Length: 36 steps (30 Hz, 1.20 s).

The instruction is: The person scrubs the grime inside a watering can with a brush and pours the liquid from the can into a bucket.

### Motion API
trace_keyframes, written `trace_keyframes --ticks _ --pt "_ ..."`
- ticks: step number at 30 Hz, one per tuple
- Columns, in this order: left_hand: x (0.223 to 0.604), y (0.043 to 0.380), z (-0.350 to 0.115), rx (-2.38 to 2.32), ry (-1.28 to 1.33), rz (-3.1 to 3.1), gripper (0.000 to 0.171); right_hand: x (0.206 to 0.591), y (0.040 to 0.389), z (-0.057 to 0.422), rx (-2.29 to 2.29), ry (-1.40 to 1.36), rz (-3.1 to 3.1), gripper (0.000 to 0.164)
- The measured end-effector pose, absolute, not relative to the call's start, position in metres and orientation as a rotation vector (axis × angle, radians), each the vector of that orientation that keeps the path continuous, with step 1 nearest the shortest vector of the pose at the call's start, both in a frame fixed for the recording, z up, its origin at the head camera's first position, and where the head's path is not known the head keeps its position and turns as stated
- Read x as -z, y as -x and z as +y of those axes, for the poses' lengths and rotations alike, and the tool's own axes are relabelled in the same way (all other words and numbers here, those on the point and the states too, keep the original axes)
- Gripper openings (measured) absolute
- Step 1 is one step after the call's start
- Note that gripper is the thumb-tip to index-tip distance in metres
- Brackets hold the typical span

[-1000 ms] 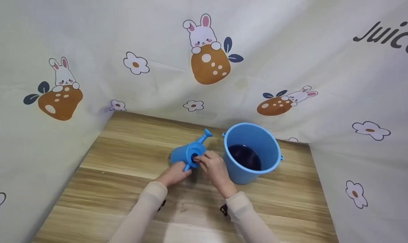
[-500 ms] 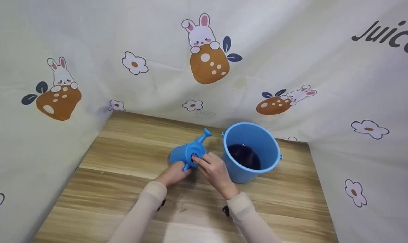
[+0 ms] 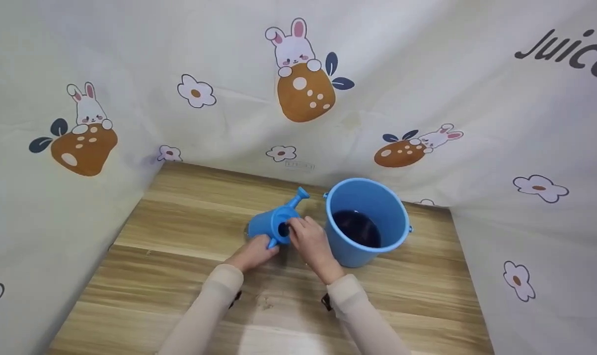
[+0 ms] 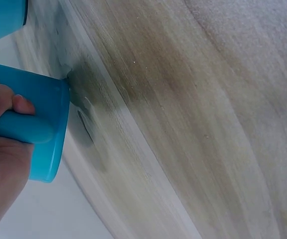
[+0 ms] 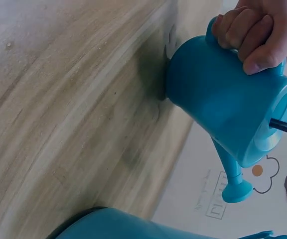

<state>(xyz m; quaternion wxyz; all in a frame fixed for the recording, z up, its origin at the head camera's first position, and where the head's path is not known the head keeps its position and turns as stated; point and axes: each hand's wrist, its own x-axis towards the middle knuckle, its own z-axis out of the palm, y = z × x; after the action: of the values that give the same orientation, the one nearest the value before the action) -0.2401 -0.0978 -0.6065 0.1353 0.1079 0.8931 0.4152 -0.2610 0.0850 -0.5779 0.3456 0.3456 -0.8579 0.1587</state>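
Observation:
A small blue watering can (image 3: 262, 225) stands on the wooden table, its spout (image 3: 296, 198) pointing away to the right. My left hand (image 3: 252, 252) grips its handle (image 4: 21, 127), fingers wrapped round it. Over the can's round opening (image 3: 283, 229), my right hand (image 3: 312, 240) pinches a thin dark stick (image 5: 285, 126). The stick's far end reaches into the opening in the right wrist view; its lower part is hidden inside the can. Dark liquid or shadow fills the opening in the head view.
Right of the can, beside my right hand, stands a larger blue bucket (image 3: 394, 212) with dark liquid (image 3: 356, 228) in it. Wet marks (image 4: 86, 124) lie on the table (image 3: 190, 276) by the can's base. A printed cloth (image 3: 229, 128) rises behind the table and at both sides.
My right fingers have moved slightly up and right at the can's opening, after dipping closer to it half a second ago. The left hand, the can and the bucket stay in place.

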Motion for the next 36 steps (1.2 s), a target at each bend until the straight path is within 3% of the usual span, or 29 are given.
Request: trace_keyframes --ticks 13,26,33,36 --pt "0.607 0.241 -0.095 -1.201 -0.325 2.578 0.032 0.556 0.248 0.075 -0.226 -0.76 -2.52 0.004" --pt "0.608 0.241 -0.096 -1.152 -0.355 2.621 0.035 0.507 0.234 0.068 -0.112 -0.648 -2.844 0.021" --pt "0.608 0.24 -0.096 -1.158 -0.344 2.597 0.033 0.497 0.23 0.07 -0.111 -0.69 -2.908 0.009" --pt "0.608 0.24 -0.096 -1.162 -0.331 2.589 0.033 0.499 0.231 0.07 -0.09 -0.698 -2.908 0.012"
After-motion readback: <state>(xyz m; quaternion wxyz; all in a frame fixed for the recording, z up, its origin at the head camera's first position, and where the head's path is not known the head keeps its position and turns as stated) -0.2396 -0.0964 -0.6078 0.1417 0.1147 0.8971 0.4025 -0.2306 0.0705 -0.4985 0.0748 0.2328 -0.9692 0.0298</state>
